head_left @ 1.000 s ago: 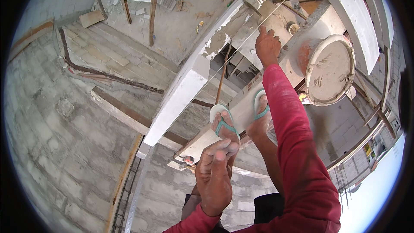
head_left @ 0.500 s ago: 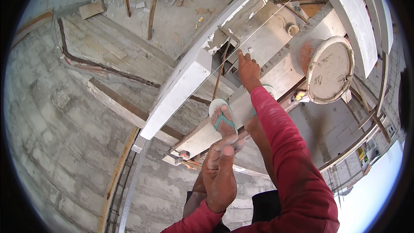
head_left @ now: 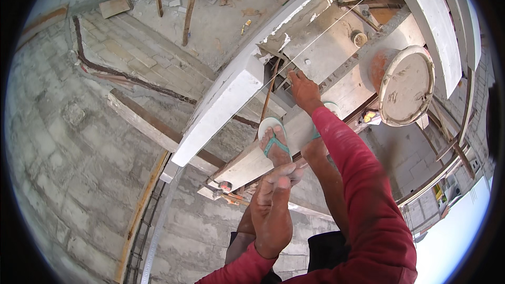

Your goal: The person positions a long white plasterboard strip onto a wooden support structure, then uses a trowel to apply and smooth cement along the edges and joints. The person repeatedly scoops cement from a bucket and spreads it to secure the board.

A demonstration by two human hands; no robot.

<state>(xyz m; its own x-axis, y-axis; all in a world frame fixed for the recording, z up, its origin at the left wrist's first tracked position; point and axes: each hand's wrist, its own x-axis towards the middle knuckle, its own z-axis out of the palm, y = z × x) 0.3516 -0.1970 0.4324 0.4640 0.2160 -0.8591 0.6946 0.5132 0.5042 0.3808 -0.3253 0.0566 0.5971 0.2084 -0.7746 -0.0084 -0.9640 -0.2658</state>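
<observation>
My right hand (head_left: 306, 92) reaches forward with its fingers curled round what looks like a trowel (head_left: 272, 52). Most of its handle is hidden by the hand. The grey blade end meets the edge of the white block wall (head_left: 226, 108), where wet grey mortar (head_left: 310, 21) coats the farther stretch. A taut string (head_left: 336, 17) runs along the wall close to my fingertips. Nearer to me, my left hand (head_left: 273, 208) is raised above the plank, fingers stretched out and thumb up, with nothing seen in it.
My feet, in green-strapped flip-flops (head_left: 273, 131), stand on a narrow plank (head_left: 244, 165). A bucket of grey mortar (head_left: 407, 87) is at the right. Wooden props (head_left: 192, 8) and rubble lie beyond the wall. A red-and-black roll (head_left: 225, 185) sits at the plank's left end.
The trowel has turned and its blade now lies lower against the wall's edge. My right hand has shifted slightly nearer to me. The left hand keeps its pose.
</observation>
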